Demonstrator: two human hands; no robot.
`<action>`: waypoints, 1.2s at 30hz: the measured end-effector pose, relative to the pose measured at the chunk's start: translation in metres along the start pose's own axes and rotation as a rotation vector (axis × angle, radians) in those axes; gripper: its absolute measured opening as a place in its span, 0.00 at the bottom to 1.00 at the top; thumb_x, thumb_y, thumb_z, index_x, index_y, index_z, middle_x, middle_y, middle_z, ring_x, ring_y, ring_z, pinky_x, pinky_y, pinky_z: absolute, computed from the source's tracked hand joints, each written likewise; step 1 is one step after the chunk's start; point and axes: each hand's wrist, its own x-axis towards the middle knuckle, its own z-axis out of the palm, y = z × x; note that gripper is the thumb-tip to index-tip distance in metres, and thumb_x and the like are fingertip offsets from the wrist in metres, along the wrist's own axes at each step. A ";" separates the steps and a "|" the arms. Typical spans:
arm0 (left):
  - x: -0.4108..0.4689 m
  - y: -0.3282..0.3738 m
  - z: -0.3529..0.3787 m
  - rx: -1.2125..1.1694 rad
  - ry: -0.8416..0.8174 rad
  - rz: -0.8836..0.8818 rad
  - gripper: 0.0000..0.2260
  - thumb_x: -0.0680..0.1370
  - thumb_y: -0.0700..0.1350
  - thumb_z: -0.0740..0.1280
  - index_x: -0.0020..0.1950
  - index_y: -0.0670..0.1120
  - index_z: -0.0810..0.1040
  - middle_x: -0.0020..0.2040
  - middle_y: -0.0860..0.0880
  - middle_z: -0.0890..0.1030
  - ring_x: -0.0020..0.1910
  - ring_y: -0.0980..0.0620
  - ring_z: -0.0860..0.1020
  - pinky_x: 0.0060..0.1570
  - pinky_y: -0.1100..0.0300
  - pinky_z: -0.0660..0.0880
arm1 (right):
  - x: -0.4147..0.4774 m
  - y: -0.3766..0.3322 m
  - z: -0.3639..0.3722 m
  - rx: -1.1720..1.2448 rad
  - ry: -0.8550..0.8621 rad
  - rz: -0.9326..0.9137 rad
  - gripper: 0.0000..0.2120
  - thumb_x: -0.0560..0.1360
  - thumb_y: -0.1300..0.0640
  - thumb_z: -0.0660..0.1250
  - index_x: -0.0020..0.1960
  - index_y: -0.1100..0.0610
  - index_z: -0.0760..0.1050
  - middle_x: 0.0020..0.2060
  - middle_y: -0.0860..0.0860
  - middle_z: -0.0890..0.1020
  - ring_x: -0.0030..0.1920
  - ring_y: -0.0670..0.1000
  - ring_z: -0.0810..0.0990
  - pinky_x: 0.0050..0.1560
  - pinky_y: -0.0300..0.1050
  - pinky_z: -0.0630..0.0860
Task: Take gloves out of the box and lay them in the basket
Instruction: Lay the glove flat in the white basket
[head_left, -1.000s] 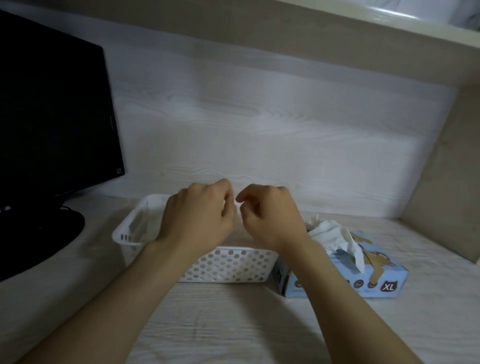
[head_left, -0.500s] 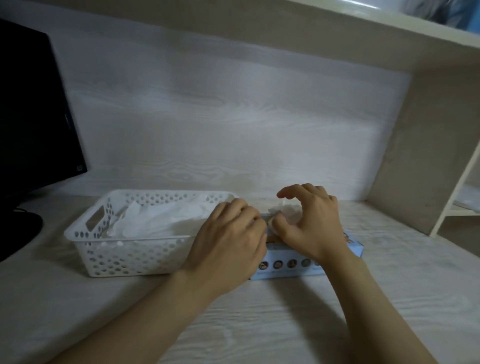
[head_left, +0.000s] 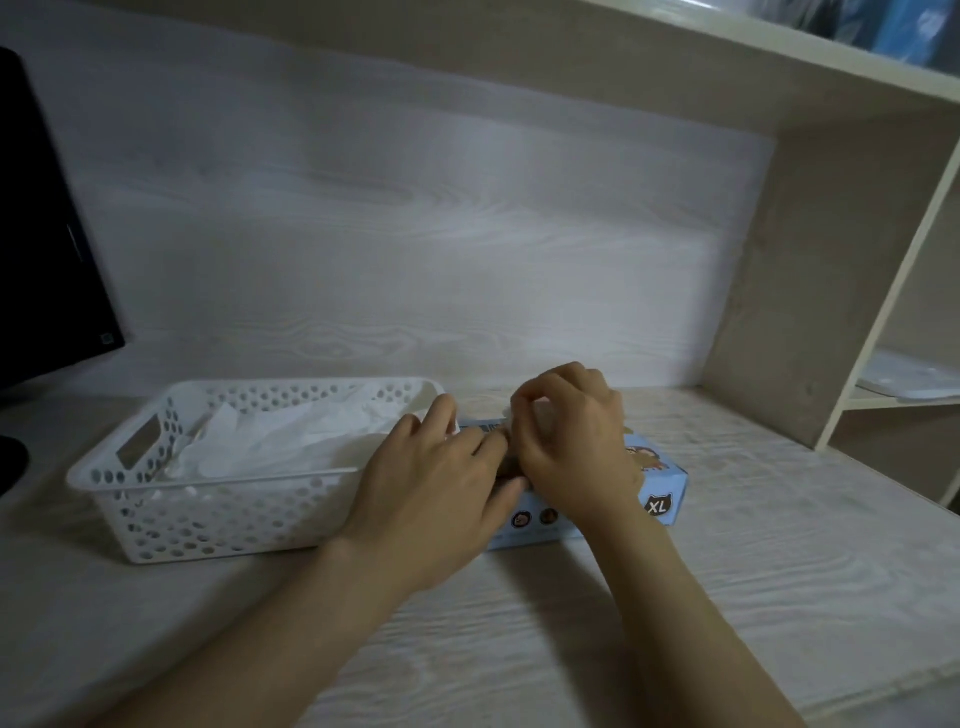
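Dim, cool light; soft shadows fall beneath both hands (head_left: 498, 467) on the table (head_left: 727, 597); motion-blurred fingers, bowed edges.

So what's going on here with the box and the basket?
A person at a desk is emptying a blue XL glove box into the white perforated basket beside it. White gloves already lie in the basket. The left hand rests flat on the box's left end, while the right hand curls its fingers over the top opening, apparently pinching for the next glove; whether it has one is hidden.
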 end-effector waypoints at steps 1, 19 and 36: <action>0.000 0.000 0.000 0.003 -0.010 -0.003 0.18 0.83 0.60 0.58 0.48 0.49 0.79 0.38 0.52 0.79 0.49 0.45 0.73 0.40 0.51 0.71 | 0.000 -0.002 0.002 0.001 0.011 -0.022 0.06 0.78 0.53 0.65 0.47 0.51 0.81 0.46 0.45 0.79 0.48 0.50 0.75 0.52 0.48 0.67; -0.004 0.000 0.006 0.086 -0.055 0.039 0.21 0.87 0.61 0.53 0.63 0.52 0.82 0.45 0.50 0.80 0.51 0.43 0.70 0.39 0.49 0.74 | 0.008 -0.019 -0.016 0.208 0.515 0.036 0.06 0.87 0.56 0.61 0.56 0.56 0.77 0.50 0.44 0.79 0.48 0.52 0.79 0.51 0.59 0.76; -0.005 -0.009 -0.025 -0.427 0.374 -0.281 0.06 0.82 0.47 0.70 0.57 0.49 0.81 0.44 0.53 0.83 0.42 0.51 0.78 0.45 0.54 0.75 | 0.003 -0.035 -0.017 0.396 0.320 0.016 0.13 0.83 0.49 0.70 0.43 0.55 0.83 0.26 0.46 0.77 0.26 0.48 0.74 0.29 0.45 0.69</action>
